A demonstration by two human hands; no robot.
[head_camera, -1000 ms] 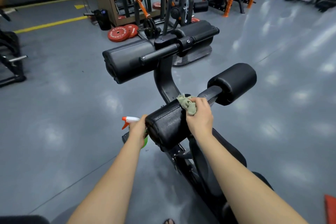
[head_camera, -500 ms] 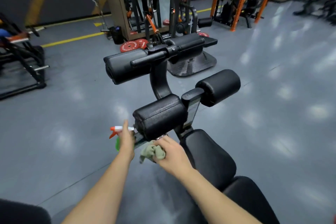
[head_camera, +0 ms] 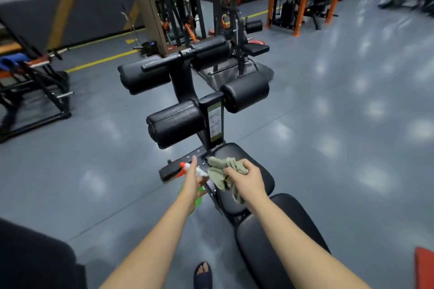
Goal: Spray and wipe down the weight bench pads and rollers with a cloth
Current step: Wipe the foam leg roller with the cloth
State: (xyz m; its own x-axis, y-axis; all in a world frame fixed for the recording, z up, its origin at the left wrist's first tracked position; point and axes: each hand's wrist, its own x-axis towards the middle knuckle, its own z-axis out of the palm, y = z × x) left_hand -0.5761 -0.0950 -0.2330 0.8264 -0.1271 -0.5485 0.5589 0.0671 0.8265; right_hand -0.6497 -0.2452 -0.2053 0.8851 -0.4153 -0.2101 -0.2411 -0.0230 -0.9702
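the left hand [head_camera: 194, 183] is gripping a green plastic spray bottle [head_camera: 187, 168] with a white-and-orange nozzle, probably readying a spray; the right hand [head_camera: 249, 181] is bunching a crumpled olive cloth [head_camera: 219, 172] just over the black padded seat [head_camera: 234, 151], poised for wiping.

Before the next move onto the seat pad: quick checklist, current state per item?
1. Cloth gripped: ok. Right hand bunches the green cloth over the seat pad.
2. Bottle held: ok. Left hand holds the spray bottle beside the pad.
3. Nozzle aimed at the pad: not ok. It points left, away from it.
4. Finger on trigger: cannot tell; one finger sticks out straight.
5. Pad free of other objects: ok, only the cloth hangs over it.
6. Pad already wetted: cannot tell.
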